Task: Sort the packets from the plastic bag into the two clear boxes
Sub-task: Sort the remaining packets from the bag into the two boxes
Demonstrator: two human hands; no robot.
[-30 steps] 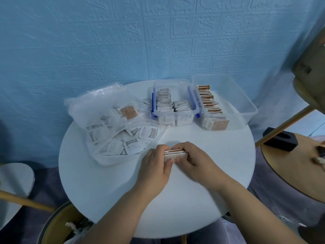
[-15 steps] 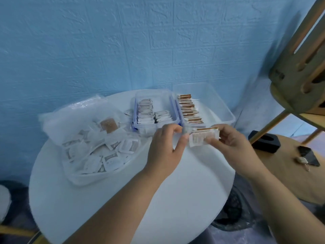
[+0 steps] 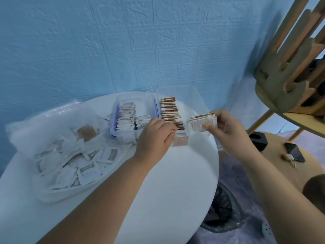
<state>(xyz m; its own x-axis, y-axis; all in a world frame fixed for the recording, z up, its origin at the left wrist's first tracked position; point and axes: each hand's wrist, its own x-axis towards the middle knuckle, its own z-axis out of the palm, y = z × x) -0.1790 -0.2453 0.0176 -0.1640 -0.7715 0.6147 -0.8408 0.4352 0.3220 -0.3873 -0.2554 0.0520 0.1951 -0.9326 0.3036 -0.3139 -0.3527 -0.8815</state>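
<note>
Right hand (image 3: 226, 128), centre-right: grip pinches a stack of white, brown-edged packets (image 3: 202, 123). Left hand (image 3: 154, 138) touches clear plastic box (image 3: 197, 98); grip indeterminate.

Packet stack (image 3: 202, 123) in right hand (image 3: 226, 127) (brown-edged)

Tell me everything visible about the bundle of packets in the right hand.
The bundle of packets is a stack of flat square sachets, white, paper-like with brown top edges, faint brownish print on the front one. The right hand pinches its right end, holding it upright over the near end of the right clear box.
</note>
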